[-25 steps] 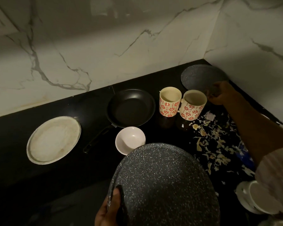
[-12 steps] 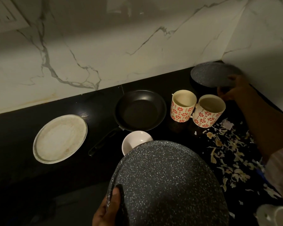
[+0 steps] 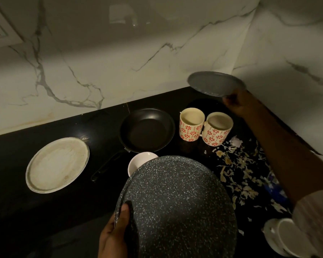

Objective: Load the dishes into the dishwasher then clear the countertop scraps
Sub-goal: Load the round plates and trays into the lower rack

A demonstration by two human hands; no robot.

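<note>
I hold the small plate [image 3: 215,83] by its near rim in my right hand [image 3: 235,105], lifted above the back corner of the counter [image 3: 35,127]; it should stay level and pass clear of the mugs [image 3: 205,128]. It is grey, speckled, shallow. My left hand [image 3: 116,231] grips the big plate [image 3: 177,207] low in front.

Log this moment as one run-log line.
phase: collecting dishes | left hand: holds large speckled plate | right hand: lifts small grey plate off counter | on counter: mugs, pan, scraps
</note>
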